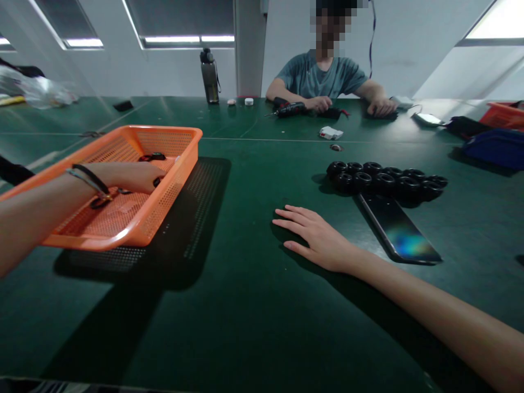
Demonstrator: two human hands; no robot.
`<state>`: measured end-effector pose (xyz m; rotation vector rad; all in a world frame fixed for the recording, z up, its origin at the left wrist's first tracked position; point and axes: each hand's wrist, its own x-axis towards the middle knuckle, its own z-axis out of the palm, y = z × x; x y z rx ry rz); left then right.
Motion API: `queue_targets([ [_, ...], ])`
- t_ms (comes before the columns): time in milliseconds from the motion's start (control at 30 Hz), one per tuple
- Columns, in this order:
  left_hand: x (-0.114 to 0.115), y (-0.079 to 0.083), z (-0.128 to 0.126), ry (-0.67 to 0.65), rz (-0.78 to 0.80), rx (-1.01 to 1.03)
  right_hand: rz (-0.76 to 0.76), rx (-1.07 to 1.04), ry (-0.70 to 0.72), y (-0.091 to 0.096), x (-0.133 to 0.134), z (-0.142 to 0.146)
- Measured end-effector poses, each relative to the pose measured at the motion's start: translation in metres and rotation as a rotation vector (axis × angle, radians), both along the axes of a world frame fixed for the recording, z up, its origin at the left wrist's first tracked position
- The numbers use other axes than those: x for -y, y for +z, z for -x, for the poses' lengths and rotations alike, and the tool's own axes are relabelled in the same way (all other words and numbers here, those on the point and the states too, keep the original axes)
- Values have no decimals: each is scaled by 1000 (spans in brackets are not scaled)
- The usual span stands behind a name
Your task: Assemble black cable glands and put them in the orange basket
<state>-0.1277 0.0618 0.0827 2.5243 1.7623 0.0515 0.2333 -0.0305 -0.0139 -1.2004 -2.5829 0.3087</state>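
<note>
My left hand (148, 178) reaches down into an orange perforated plastic basket (176, 185) on the left. Its fingers are curled and partly hidden, with a small black piece (156, 182) at them; what that piece is I cannot make out. More small black items (158, 156) lie on the basket floor behind the hand. My right hand (315, 236) lies palm down on the green table (245, 305), fingers spread, holding nothing. To the right of it are a dark phone (403, 229) and a cluster of glossy black ring-shaped parts (385, 180).
Across the table a person sits with a hand (318, 103) by a power drill (290, 109). A dark water bottle (210, 76) stands at the back. A crumpled white packet (331, 132) lies mid-table. At the right edge are a blue bin (497, 147) and a red bin (503, 115).
</note>
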Motion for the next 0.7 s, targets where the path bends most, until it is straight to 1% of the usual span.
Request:
queue_targets([
  [67,-3,3,2,1,116,-84,4,6,-3,0,0,0],
  [100,-5,7,3,19,146,-207,7,10,-5,1,0,1],
  [133,-7,14,3,1,134,-287,9,16,-7,1,0,1],
  [167,-7,21,3,7,73,-335,12,21,-8,2,0,1],
  [233,-2,39,-3,57,-7,-337,15,24,-6,2,0,2],
  [300,13,53,-18,187,-199,-212,12,7,-2,2,0,2],
  [367,33,57,-41,205,-319,-128,11,-38,-4,1,-1,2],
  [400,44,54,-55,140,-319,-100,15,-73,-15,1,-1,1],
  [433,55,48,-70,48,-321,-78,23,-115,-36,0,-2,0],
  [500,73,29,-99,-179,-198,-94,34,-210,-103,-2,-5,-2],
  [533,79,17,-113,-244,-143,-113,35,-251,-141,-3,-6,-3],
  [600,86,-5,-137,-358,-28,-134,24,-305,-190,-3,-7,-4],
  [633,87,-15,-146,-399,5,-131,19,-315,-198,-3,-7,-5],
  [700,85,-29,-162,-431,51,-118,19,-325,-192,-2,-8,-4],
])
